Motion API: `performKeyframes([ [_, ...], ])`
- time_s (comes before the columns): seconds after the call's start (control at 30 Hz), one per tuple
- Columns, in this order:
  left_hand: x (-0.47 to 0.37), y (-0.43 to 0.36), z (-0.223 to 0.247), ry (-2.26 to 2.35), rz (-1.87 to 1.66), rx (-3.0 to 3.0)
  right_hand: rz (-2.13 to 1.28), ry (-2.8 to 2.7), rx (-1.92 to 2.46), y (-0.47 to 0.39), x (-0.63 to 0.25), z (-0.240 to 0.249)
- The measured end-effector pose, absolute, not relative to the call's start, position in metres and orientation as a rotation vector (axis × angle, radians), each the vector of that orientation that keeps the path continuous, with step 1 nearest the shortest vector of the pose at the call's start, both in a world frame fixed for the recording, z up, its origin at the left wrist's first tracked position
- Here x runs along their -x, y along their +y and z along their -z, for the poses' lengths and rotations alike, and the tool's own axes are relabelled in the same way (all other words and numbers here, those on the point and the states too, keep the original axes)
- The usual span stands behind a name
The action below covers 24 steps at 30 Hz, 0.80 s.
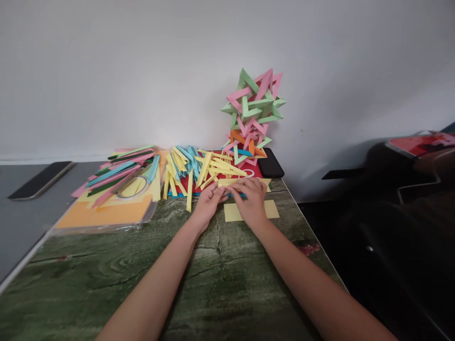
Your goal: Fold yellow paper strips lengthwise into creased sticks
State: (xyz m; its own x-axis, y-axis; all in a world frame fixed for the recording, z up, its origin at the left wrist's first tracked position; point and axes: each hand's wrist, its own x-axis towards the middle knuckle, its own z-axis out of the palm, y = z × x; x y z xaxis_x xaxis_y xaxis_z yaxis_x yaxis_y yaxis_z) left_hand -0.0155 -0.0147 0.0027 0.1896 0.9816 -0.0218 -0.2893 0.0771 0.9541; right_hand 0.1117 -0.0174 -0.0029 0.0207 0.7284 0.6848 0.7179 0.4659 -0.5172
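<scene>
My left hand (209,204) and my right hand (250,199) meet over the back of the green table, their fingers pinching a yellow paper strip (227,182) between them. Under my right hand lies a flat pale yellow paper (232,212), partly covered by it. Folded yellow strips (220,166) are heaped just behind my hands on a red surface, with folded blue strips (193,162) to their left. Behind my right hand rises a stack of pink, green and orange folded-paper stars (254,104).
Orange sheets in a plastic sleeve (106,213) lie at the left, bearing a roll of tape (133,188) and colored strips (117,173). A dark phone (270,163) rests by the stars, another phone (40,180) on the grey surface. The green table's (220,284) right edge drops to a dark area.
</scene>
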Motion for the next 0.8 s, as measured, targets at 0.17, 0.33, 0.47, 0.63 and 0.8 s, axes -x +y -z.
performKeyframes([
  [0.17,0.0139,-0.0149,-0.0002,0.883,-1.182,-1.050,-0.026,-1.739,1.270,-0.0168,-0.1118,0.0038],
  [0.33,0.0134,-0.0158,-0.0006,0.913,-1.188,-1.104,-0.036,-1.696,1.291,-0.0175,-0.1117,0.0034],
  [0.47,0.0137,-0.0154,0.0005,0.923,-1.181,-1.125,-0.018,-1.652,1.315,-0.0184,-0.1111,0.0014],
  [0.63,0.0135,-0.0145,0.0020,0.941,-1.183,-1.103,0.013,-1.631,1.345,-0.0185,-0.1110,0.0018],
  [0.8,0.0135,-0.0145,0.0012,0.949,-1.173,-1.121,0.001,-1.652,1.380,-0.0181,-0.1112,0.0020],
])
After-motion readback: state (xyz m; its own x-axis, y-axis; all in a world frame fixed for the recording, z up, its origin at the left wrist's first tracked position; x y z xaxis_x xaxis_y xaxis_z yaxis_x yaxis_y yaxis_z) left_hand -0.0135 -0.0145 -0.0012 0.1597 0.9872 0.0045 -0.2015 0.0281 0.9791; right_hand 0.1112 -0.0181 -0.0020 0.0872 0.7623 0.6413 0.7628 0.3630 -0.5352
